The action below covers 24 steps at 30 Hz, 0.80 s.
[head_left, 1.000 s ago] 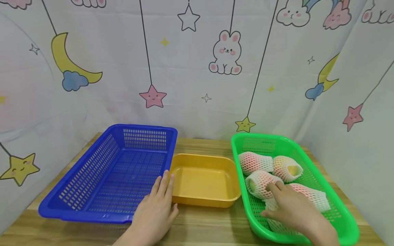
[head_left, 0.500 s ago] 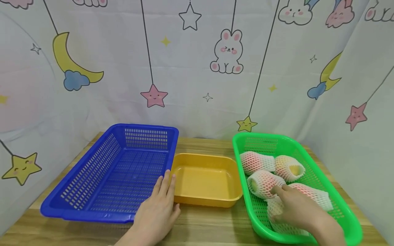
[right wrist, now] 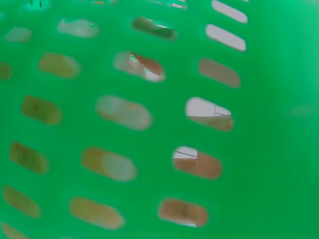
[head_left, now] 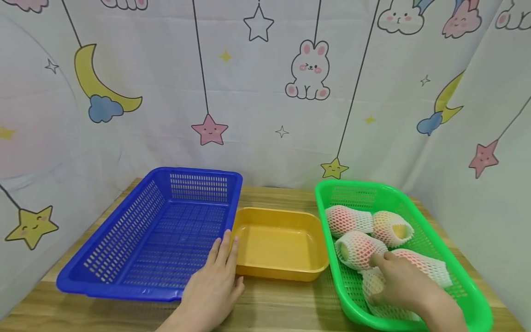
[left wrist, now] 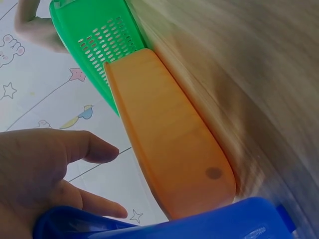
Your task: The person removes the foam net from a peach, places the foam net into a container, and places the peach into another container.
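Inside the green basket, at the right in the head view, lie several fruits in foam net sleeves. My right hand holds the nearest netted fruit, fingers over its top and thumb along its near side. Its far end is hidden under the hand. A pink-and-white netted fruit lies just beyond the fingertips. My left hand rests on the right rim of the blue basket, its fingers straight. Basket wall fills the right wrist view; only blurred patches show through its slots.
Between the two baskets stands a shallow yellow tray with nothing in it. Other netted fruits lie farther back in the green basket. A wooden table carries everything, and a printed curtain hangs behind.
My right hand's thumb has closed in against the nearest netted fruit, and the fingers have curled more. The left hand keeps its place on the blue rim. The whole head view shifts slightly.
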{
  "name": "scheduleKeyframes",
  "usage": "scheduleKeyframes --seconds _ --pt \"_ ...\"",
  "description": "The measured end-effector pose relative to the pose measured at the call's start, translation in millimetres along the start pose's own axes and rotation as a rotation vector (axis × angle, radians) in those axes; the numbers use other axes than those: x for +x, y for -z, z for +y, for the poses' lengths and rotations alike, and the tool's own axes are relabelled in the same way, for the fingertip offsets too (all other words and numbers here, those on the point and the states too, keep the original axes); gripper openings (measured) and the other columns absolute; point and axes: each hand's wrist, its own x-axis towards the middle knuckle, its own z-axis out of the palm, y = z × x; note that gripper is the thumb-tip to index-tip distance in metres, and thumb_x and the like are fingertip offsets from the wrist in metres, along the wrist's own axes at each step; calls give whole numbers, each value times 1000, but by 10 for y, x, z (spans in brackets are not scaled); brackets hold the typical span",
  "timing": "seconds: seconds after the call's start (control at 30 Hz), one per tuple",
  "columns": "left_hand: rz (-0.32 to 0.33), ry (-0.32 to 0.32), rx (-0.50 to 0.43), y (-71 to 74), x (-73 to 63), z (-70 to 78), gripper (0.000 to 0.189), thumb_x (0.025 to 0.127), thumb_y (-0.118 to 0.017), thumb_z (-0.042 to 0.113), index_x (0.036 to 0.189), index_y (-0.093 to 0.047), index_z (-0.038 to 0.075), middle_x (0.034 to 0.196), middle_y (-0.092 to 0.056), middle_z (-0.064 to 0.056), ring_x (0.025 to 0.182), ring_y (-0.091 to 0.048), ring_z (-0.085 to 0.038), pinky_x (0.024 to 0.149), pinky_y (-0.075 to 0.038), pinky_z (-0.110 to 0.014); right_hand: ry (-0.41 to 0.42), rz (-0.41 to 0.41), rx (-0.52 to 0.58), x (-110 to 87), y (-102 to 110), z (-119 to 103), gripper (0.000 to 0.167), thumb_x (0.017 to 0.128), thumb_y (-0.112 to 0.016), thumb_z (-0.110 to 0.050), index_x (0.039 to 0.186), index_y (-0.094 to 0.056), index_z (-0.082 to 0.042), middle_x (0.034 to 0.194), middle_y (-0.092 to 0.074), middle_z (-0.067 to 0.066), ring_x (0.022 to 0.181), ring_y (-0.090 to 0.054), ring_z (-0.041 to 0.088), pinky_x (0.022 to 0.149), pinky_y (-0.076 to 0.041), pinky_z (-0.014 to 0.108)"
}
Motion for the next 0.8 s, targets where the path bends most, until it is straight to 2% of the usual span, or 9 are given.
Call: scheduleKeyframes --seconds 0.33,0.6,0.8 --pt "0 3 2 -1 -4 6 76 80 -69 27 145 -39 1 152 -37 -16 132 -47 -36 51 -53 -26 -52 -7 -83 30 -102 -37 82 51 -89 -37 121 -58 -7 112 -59 16 97 -59 39 77 -51 54" --pt "43 -17 24 -10 -2 1 77 78 -70 27 144 -40 2 150 -39 -17 129 -50 -36 51 -53 -27 -71 -8 -121 34 -114 -54 76 50 -87 -35 113 -59 -4 111 -58 15 96 -57 40 76 -50 54" --pt "32 -12 22 -9 -4 -2 77 79 -70 28 145 -39 2 151 -39 -17 129 -49 -36 51 -53 -27 -69 -24 -128 54 -143 -90 73 49 -84 -29 112 -59 -3 109 -58 14 104 -53 44 81 -49 56"
